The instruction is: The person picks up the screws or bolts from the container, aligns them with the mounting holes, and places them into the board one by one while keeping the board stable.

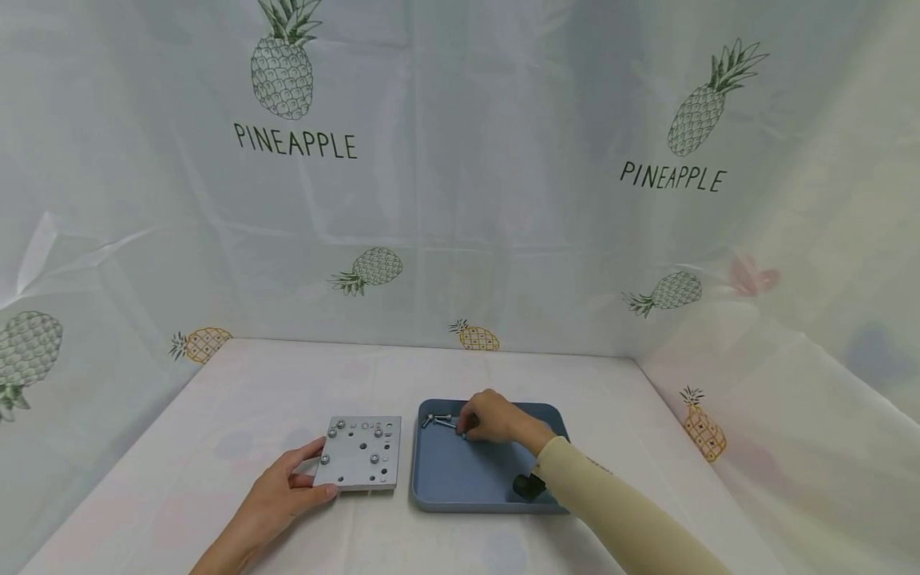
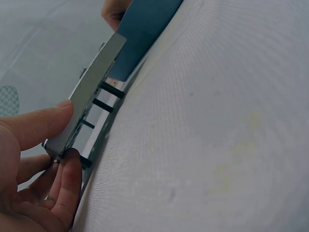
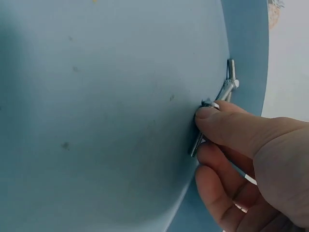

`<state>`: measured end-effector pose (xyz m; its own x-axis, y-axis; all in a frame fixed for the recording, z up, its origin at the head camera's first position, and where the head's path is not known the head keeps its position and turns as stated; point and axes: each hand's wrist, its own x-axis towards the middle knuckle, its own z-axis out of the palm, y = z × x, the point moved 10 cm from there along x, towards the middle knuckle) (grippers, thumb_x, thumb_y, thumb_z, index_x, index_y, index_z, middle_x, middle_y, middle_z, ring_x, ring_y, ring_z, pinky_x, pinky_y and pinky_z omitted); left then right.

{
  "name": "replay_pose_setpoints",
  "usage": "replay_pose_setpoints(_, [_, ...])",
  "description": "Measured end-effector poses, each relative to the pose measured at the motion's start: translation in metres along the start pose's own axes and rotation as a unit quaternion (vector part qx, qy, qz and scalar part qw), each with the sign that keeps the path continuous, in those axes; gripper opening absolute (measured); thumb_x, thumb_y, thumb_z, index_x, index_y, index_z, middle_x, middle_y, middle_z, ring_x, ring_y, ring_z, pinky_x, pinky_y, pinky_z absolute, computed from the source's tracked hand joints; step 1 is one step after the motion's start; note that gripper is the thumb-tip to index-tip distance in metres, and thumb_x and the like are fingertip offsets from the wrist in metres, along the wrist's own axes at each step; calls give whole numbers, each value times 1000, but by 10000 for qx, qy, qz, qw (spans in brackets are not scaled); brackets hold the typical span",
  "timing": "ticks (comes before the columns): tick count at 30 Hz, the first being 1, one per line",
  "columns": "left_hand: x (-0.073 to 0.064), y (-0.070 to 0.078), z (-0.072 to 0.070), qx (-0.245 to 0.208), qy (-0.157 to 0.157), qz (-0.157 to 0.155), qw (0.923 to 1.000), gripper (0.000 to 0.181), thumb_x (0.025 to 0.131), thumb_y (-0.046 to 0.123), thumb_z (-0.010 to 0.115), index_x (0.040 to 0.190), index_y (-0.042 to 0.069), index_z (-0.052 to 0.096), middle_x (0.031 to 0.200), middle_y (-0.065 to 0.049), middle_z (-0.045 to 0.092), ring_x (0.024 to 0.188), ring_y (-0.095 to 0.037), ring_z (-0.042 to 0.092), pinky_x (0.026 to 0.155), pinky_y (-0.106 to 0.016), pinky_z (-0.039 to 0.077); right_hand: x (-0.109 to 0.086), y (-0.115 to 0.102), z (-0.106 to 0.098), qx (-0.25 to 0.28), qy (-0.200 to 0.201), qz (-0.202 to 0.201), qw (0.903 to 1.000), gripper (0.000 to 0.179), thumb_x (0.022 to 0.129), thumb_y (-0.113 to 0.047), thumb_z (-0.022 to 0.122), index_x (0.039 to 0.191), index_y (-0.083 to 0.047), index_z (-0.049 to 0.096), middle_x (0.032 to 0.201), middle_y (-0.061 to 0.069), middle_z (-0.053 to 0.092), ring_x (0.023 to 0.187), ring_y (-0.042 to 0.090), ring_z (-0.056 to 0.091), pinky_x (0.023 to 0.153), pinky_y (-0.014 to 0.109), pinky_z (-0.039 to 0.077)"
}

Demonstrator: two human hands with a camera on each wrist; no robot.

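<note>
My left hand (image 1: 279,491) grips the left edge of a square silver metal plate (image 1: 352,469), thumb on top and fingers underneath. Several bolt heads sit in the plate's holes. From its underside, dark bolt shanks (image 2: 104,105) stick out in the left wrist view. Inside the blue-grey tray (image 1: 460,487), near its far side, my right hand (image 1: 492,415) pinches a silver bolt (image 3: 197,145) between thumb and fingers. Other loose bolts (image 3: 231,72) lie beside it against the tray wall.
A small black object (image 1: 529,485), its kind unclear, lies in the tray's near right part, partly behind the right sleeve. The tray stands just right of the plate on a white cloth-covered table (image 1: 287,399). Pineapple-printed curtains (image 1: 489,160) hang behind and at the sides.
</note>
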<state>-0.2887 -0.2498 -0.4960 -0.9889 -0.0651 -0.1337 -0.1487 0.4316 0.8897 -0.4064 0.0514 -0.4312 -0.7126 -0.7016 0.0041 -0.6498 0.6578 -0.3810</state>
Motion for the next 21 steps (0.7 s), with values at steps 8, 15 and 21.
replay_pose_setpoints(8, [0, 1, 0, -12, -11, 15, 10000, 99, 78, 31, 96, 162, 16, 46, 158, -17, 48, 107, -18, 68, 84, -32, 52, 0, -1, -5, 35, 100, -170, 9998, 9, 93, 1, 80, 98, -7, 81, 91, 0, 77, 81, 8, 66, 75, 25, 54])
replay_pose_setpoints(15, [-1, 2, 1, -49, -21, 39, 10000, 98, 78, 30, 96, 162, 16, 46, 158, -18, 47, 107, -19, 68, 83, -31, 52, -1, 1, -8, 174, 189, -249, 9994, 13, 97, -2, 76, 109, -5, 81, 101, 3, 79, 88, 8, 69, 81, 26, 56])
replay_pose_setpoints(21, [-1, 1, 1, -23, -13, 28, 10000, 99, 78, 31, 96, 162, 17, 46, 158, -17, 47, 107, -18, 68, 83, -31, 52, 0, 5, -11, 323, 259, -256, 9988, 12, 99, -6, 76, 108, -7, 82, 102, -1, 79, 86, 2, 67, 80, 24, 56])
